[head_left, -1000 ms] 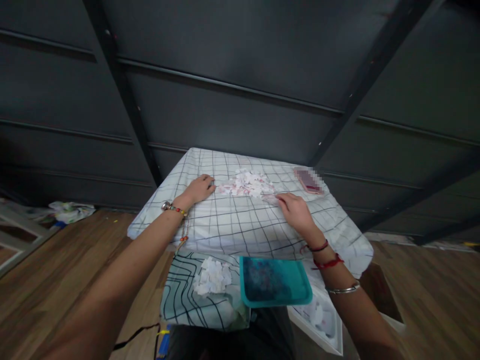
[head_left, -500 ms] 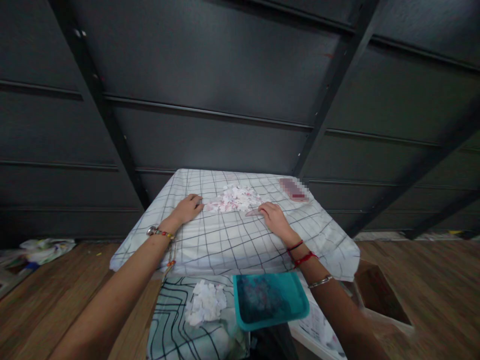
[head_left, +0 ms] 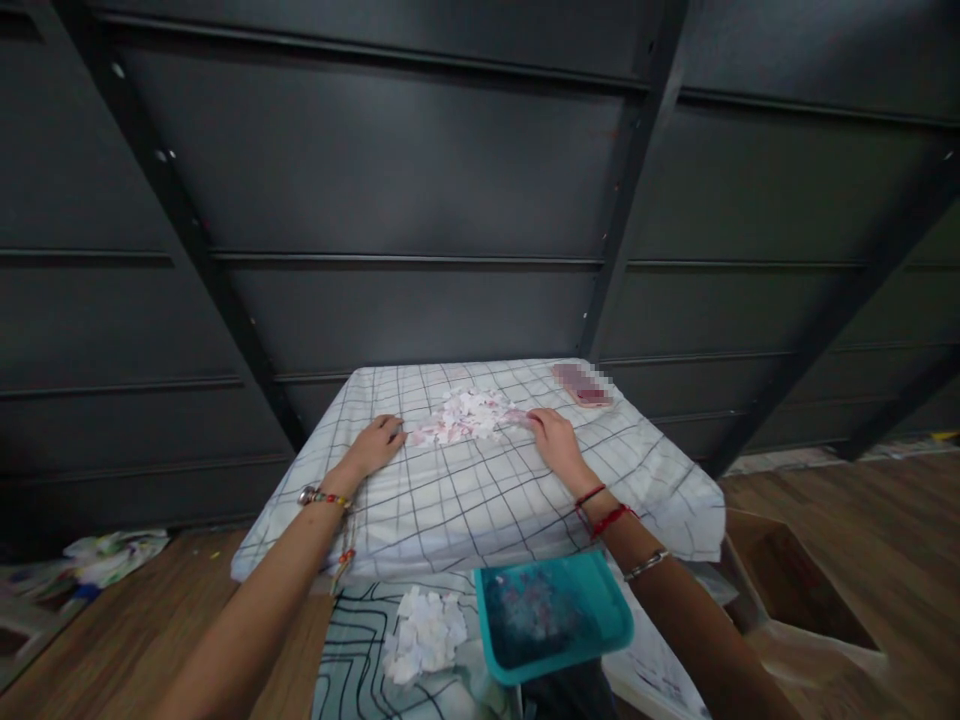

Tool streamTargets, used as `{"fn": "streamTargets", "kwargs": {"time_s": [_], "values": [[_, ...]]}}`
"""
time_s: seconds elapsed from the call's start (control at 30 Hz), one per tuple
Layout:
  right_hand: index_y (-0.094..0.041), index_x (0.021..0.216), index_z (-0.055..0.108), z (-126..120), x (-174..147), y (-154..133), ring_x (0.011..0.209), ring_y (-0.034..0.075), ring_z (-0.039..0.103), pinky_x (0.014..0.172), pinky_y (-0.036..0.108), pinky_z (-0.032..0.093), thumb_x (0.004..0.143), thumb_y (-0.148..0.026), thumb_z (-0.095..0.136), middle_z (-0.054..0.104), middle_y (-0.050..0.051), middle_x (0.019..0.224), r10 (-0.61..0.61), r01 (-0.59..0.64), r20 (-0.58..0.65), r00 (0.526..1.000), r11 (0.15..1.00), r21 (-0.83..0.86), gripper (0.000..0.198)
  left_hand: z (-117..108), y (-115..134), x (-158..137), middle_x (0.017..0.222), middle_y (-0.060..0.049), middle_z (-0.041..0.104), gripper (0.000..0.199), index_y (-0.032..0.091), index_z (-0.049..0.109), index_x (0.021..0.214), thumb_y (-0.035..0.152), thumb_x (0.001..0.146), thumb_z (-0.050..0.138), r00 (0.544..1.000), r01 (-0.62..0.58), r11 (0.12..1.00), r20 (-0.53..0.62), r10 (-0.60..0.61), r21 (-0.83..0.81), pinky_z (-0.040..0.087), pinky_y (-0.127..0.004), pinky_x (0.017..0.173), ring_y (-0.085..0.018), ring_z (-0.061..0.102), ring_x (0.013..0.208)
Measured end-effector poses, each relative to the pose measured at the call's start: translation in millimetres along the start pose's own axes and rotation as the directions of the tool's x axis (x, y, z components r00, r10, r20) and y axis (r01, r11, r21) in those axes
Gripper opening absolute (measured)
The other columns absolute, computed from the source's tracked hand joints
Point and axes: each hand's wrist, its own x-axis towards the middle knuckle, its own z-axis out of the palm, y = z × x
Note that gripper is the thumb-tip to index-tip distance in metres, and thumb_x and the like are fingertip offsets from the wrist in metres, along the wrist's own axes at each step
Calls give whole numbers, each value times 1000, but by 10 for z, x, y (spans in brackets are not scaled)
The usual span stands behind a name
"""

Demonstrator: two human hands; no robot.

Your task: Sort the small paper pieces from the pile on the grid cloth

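Observation:
A pile of small white and pink paper-like pieces lies on a white checked cloth. Just left of the pile, my left hand rests on the cloth with its fingers loosely apart, holding nothing that I can see. On the other side, my right hand pinches a thin pinkish flat piece at the pile's right edge; its exact kind is too small to make out. Nearer to me sit a teal plastic tray with a dark inside and small bits in it, and a second heap of white pieces.
A phone-like pink object, partly pixelated, lies at the table's back right corner. Dark metal panels rise behind the table. An open cardboard box stands on the wooden floor to the right; crumpled bags lie at the left.
The thin piece in my right hand has swung from below the pile's right edge up against it. My left hand stays by the pile. The whole view has tilted slightly.

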Motion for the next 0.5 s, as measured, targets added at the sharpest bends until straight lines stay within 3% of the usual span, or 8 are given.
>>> {"fn": "streamTargets", "kwargs": {"time_s": [0.27,0.5], "values": [[-15,91,64,-373,395,283,87,19,59,76,26,39,83,-13,45,66,11,90,29,-15,107,994,992,-125,21,57,-68,18,115,-11,51,38,16,51,111,37,85,35,999,-39,999,-25,38,-11,38,-37,95,-22,47,107],[-14,94,61,-98,425,233,92,18,56,78,27,36,82,-6,39,64,11,93,112,-94,87,990,977,-191,26,66,-90,12,112,-13,51,42,12,52,111,39,86,32,996,-72,997,-47,71,-7,38,-38,96,-23,49,104]]}}
